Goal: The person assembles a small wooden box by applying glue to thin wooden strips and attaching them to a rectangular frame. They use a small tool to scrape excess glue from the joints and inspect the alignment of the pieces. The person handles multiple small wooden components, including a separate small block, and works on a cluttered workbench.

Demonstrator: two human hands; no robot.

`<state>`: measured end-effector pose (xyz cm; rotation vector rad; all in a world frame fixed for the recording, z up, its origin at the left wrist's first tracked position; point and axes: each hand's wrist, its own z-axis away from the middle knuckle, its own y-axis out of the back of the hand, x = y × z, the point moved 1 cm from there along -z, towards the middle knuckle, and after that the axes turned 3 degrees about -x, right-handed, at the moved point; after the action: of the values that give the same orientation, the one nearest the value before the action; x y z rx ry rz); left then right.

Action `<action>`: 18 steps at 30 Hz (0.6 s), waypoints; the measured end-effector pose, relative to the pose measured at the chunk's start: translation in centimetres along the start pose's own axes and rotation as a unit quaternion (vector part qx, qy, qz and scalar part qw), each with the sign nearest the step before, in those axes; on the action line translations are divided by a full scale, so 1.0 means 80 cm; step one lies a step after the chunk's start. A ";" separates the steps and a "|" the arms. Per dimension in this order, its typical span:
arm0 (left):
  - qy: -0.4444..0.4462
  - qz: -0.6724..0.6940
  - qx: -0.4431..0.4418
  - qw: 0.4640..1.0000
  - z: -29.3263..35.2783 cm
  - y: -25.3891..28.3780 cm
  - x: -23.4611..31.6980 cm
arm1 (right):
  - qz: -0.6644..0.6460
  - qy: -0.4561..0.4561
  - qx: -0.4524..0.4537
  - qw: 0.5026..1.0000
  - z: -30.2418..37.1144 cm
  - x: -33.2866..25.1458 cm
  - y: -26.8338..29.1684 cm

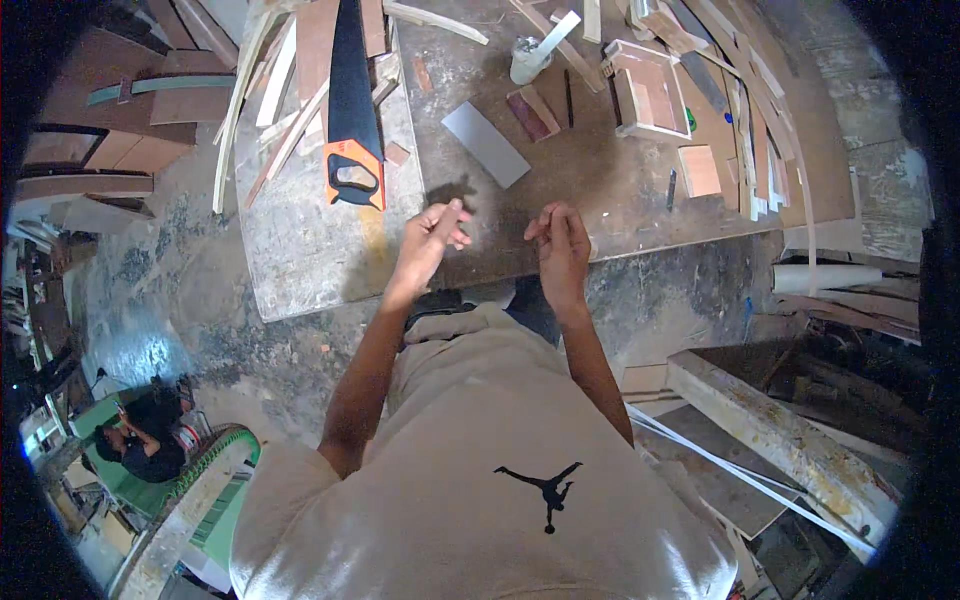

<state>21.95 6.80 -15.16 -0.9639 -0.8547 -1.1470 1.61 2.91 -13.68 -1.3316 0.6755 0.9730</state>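
Note:
Over the near edge of the worktable, my left hand (pixel 432 240) hovers with loosely bent fingers, slightly apart, and nothing visible in them. My right hand (pixel 564 255) is raised a little to its right, its fingers curled inward and also showing nothing held. Beyond the hands lies a flat grey-white rectangular plate (pixel 486 145). A block with a reddish-brown face (pixel 533 112) rests to the right of the plate. On the left, a handsaw (pixel 354 120) with an orange and black handle points away from me, nearest to my left hand.
A cup with a flat stick (pixel 530 62) stands at the back. To the right are a small open wooden box (pixel 648 90), a square wood piece (pixel 700 171) and thin strips (pixel 765 120). More strips (pixel 284 75) lie left. A person (pixel 150 440) sits at lower left.

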 end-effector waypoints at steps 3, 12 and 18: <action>-0.030 0.029 0.041 0.998 0.000 0.014 -0.010 | 0.033 0.001 -0.025 0.999 0.002 -0.007 -0.005; -0.051 0.005 -0.011 0.999 0.005 0.010 0.010 | 0.158 0.029 -0.008 0.987 0.010 -0.017 0.009; -0.088 -0.001 -0.018 0.996 -0.004 -0.010 0.019 | 0.190 -0.020 -0.064 0.979 0.015 -0.070 -0.002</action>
<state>21.51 5.87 -13.74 -1.1063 -0.9788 -1.0930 -1.04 3.02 -8.58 -1.3143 0.8680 1.3667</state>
